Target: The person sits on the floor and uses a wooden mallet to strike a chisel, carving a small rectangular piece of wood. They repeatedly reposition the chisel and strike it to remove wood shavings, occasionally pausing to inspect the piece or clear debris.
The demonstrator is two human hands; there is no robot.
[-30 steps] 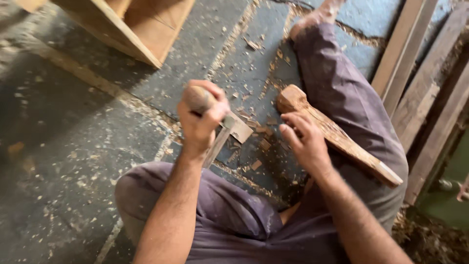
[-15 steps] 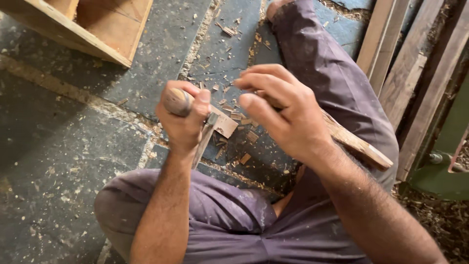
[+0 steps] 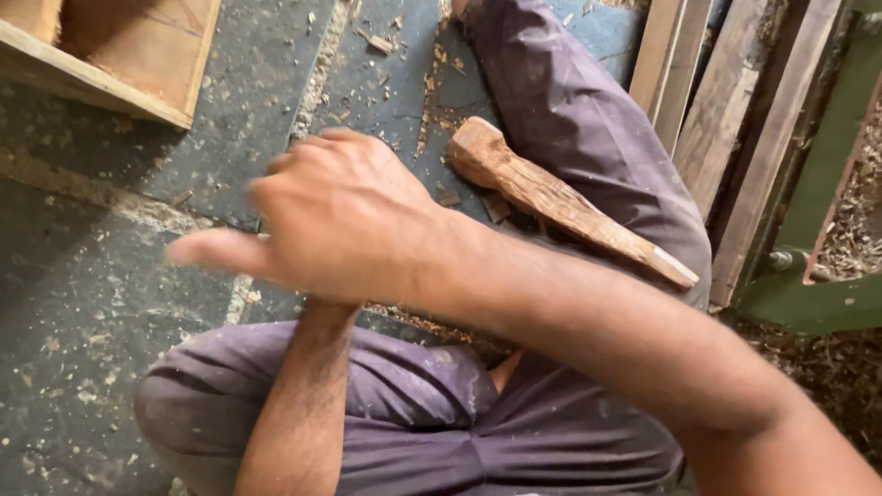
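Right hand [image 3: 340,220] sweeps across centre frame, fingers spread, holding nothing. The left hand is hidden beneath it, grip impossible to tell. Carved wooden piece [image 3: 560,197] lies at two o'clock against the trouser leg [image 3: 588,119].

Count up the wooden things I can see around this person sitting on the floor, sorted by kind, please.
Rough carved brown wooden piece resting against the trouser leg: 1
Open pale wooden box frame at the upper left: 1
Upright wooden planks leaning at the right: about 4, edges overlap
Total: about 6
Small wood chips on the dark floor are too many to count.
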